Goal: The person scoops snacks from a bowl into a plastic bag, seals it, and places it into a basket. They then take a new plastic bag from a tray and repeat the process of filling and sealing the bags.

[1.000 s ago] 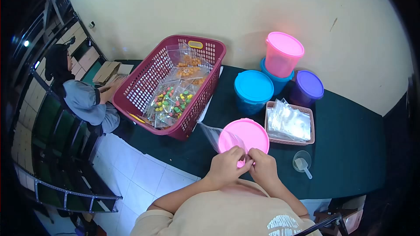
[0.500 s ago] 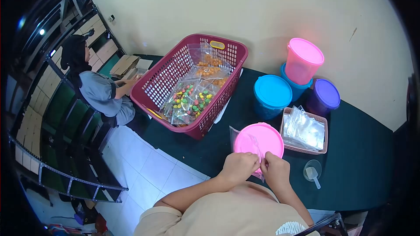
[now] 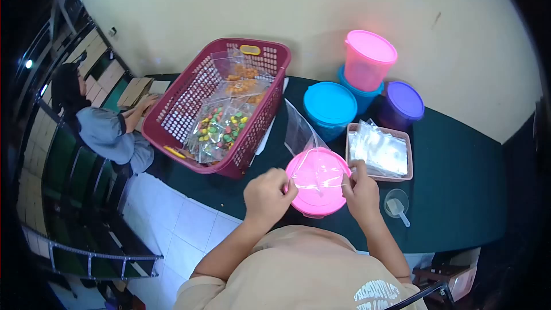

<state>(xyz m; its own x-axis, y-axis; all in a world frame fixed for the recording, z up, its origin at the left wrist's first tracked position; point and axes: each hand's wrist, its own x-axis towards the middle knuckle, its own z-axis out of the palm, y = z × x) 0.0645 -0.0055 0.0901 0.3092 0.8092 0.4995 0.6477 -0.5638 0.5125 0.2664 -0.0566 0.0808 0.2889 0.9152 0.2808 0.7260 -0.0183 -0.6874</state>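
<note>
In the head view, the clear bag [image 3: 299,132] now spans two well-parted hands, left hand [image 3: 267,198] and right hand [image 3: 363,195] each pinching a side, apparently spreading it above the pink-lidded tub [image 3: 314,202] by the near edge of the desk [image 3: 453,195].

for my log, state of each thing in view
clear bag: held by left hand, right hand
front pink tub: lidded
back pink tub: lidded
front blue tub: lidded
back blue tub: under back pink tub
purple tub: lidded
red basket: open, filled bags inside
small basket: holds bags
cup: scoop inside
</note>
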